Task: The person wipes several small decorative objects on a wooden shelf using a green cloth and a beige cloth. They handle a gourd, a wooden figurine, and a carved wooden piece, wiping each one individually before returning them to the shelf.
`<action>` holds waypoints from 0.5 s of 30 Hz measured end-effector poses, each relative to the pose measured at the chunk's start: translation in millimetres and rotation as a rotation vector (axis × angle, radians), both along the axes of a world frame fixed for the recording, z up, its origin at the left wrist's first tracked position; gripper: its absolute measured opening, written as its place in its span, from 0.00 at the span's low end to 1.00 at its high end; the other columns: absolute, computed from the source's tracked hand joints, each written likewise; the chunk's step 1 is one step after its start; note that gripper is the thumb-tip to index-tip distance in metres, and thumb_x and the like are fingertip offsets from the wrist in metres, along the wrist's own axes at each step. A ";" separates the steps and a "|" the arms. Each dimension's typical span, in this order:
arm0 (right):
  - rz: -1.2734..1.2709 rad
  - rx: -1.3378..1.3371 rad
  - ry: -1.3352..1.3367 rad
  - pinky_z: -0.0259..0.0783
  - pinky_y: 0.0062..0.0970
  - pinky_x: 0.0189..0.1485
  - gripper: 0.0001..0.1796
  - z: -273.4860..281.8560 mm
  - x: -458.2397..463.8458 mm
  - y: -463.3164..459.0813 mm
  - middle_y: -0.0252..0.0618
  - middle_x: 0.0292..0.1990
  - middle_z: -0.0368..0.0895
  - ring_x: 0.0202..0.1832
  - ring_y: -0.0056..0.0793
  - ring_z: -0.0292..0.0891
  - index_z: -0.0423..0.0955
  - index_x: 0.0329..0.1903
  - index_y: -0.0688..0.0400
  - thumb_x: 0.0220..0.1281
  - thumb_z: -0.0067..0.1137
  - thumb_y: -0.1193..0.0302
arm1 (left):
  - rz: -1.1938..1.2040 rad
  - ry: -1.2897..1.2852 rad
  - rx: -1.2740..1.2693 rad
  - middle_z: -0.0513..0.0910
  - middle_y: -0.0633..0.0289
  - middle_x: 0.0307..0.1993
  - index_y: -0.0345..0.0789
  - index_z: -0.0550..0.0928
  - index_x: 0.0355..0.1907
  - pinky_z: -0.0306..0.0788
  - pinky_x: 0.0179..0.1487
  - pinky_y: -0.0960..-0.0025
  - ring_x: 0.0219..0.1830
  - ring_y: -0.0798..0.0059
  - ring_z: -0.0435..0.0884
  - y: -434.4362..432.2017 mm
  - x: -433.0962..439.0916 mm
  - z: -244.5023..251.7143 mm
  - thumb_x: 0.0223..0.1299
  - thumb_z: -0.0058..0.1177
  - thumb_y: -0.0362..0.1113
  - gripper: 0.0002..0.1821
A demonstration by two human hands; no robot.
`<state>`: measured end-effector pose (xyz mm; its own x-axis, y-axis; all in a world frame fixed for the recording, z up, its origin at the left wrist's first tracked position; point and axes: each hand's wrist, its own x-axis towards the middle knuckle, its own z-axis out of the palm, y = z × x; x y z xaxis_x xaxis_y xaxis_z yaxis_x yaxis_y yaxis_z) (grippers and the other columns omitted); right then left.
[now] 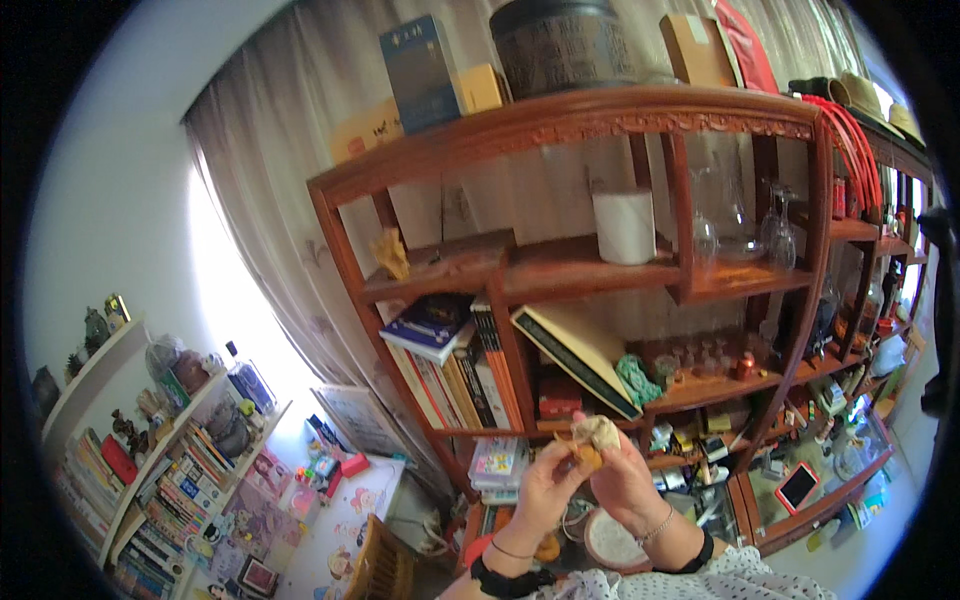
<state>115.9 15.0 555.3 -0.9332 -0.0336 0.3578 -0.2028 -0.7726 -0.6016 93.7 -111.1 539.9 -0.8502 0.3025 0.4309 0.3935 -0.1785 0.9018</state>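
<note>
Both hands are raised together in front of the wooden display shelf (592,259). My left hand (546,480) pinches a small amber-coloured ornament (588,456) between thumb and fingers; its exact shape is partly hidden. My right hand (626,480) grips a crumpled cream cloth (598,432), which presses against the ornament. Behind them, a large tilted book or flat case (574,364) leans in a shelf compartment beside a crumpled green cloth (637,381). A white paper roll (625,226) stands on the shelf above.
Glass stemware and a decanter (739,236) stand in the upper right compartment, with small glasses (701,354) below. Books (450,375) fill the left compartment. A round pale lid or dish (611,538) lies under my hands. A red-edged phone (797,487) rests at right; a wooden chair (379,562) stands left.
</note>
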 end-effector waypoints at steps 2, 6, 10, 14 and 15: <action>0.074 0.025 0.026 0.64 0.29 0.60 0.31 -3.0 -1.6 4.1 0.38 0.59 0.71 0.59 0.28 0.68 0.62 0.64 0.62 0.61 0.59 0.63 | -0.053 -0.011 0.130 0.77 0.65 0.48 0.33 0.74 0.55 0.72 0.52 0.75 0.48 0.80 0.76 -1.3 0.9 0.6 0.66 0.51 0.33 0.16; 0.022 0.066 0.064 0.64 0.28 0.60 0.25 -11.0 -9.0 5.7 0.35 0.55 0.74 0.57 0.26 0.69 0.65 0.61 0.62 0.65 0.55 0.65 | -0.197 -0.285 0.436 0.77 0.64 0.50 0.36 0.71 0.60 0.77 0.43 0.73 0.46 0.78 0.78 -6.7 2.6 2.2 0.71 0.43 0.37 0.18; 0.023 0.017 0.054 0.61 0.27 0.63 0.24 -12.3 -8.0 4.7 0.35 0.55 0.73 0.58 0.25 0.68 0.64 0.62 0.61 0.66 0.53 0.66 | -0.349 -0.305 0.545 0.76 0.62 0.49 0.32 0.67 0.62 0.78 0.43 0.72 0.43 0.75 0.78 -10.4 2.1 7.1 0.71 0.42 0.38 0.21; -0.131 0.006 0.067 0.60 0.26 0.64 0.24 -7.1 -1.5 -1.7 0.38 0.57 0.71 0.59 0.25 0.67 0.62 0.64 0.62 0.67 0.51 0.70 | -0.313 -0.251 0.480 0.74 0.61 0.52 0.35 0.66 0.62 0.77 0.47 0.71 0.45 0.75 0.78 -7.6 4.8 10.5 0.71 0.42 0.36 0.19; -0.167 0.008 0.078 0.61 0.27 0.64 0.24 -5.8 -0.5 -2.9 0.38 0.57 0.72 0.58 0.25 0.68 0.62 0.63 0.62 0.67 0.51 0.70 | -0.279 -0.227 0.449 0.74 0.61 0.52 0.35 0.67 0.61 0.77 0.48 0.71 0.46 0.75 0.78 -5.9 5.8 10.7 0.71 0.42 0.35 0.19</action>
<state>115.4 12.2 549.5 -0.8955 0.1161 0.4297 -0.3741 -0.7194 -0.5853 99.5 -117.0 550.5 -0.8505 0.3582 0.3851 0.0824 -0.6324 0.7702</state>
